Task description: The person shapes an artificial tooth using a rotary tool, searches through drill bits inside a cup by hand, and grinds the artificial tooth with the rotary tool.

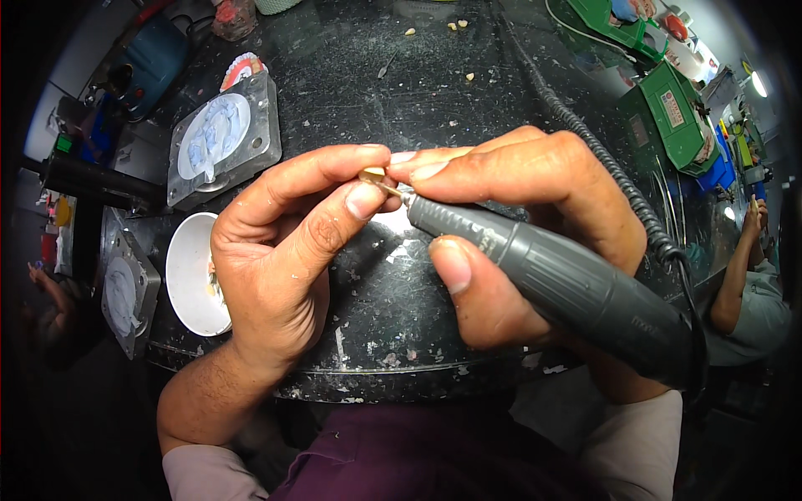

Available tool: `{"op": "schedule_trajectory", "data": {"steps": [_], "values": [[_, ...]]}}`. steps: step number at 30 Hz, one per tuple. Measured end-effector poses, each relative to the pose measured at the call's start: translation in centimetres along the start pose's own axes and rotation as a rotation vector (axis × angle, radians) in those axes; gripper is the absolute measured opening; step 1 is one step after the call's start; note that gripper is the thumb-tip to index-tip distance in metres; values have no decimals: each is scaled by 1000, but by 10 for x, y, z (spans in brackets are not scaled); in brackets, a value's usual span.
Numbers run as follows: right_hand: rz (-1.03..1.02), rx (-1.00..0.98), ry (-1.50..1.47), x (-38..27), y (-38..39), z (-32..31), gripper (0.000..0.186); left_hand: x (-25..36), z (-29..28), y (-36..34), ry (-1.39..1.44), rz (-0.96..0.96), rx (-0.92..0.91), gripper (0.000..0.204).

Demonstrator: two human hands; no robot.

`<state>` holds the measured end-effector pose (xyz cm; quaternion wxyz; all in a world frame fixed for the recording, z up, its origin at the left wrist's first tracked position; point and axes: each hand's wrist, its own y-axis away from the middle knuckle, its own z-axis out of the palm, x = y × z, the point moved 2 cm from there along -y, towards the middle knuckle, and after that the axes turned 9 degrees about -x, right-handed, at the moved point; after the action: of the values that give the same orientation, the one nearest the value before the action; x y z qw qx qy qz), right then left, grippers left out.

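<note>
Near the middle of the view, my left hand (280, 230) pinches a small yellowish tooth-shaped piece (373, 173) between thumb and fingertip. My right hand (535, 171) is closed round a dark grey rotary handpiece (576, 288), which slants down to the right. A thin bur (392, 191) sticks out of its tip and meets or nearly meets the piece; the fingers partly hide whether they touch. The fingertips of both hands come together just above the bur. Beside my left wrist stands a white bowl (185, 280) with small light bits in it.
A metal mould half (269, 125) with white and bluish filling lies at left, another mould half (149, 288) below it. Several small tooth-shaped pieces (410, 32) lie at the back. The handpiece's coiled cord (576, 125) runs along the right, before green bins (668, 113). A co-worker's arm (735, 280) shows far right.
</note>
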<state>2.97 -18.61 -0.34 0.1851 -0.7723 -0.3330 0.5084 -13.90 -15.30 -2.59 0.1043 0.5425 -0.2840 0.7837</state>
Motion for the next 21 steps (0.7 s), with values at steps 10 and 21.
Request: {"op": "schedule_trajectory", "data": {"steps": [10,21], "values": [[19,38,-57,-1,5,-2,25,-2,0,-1,272,-78,32,24],[-189,91,-28,-2,4,5,22,-3,2,2,510,-194,43,25]]}}
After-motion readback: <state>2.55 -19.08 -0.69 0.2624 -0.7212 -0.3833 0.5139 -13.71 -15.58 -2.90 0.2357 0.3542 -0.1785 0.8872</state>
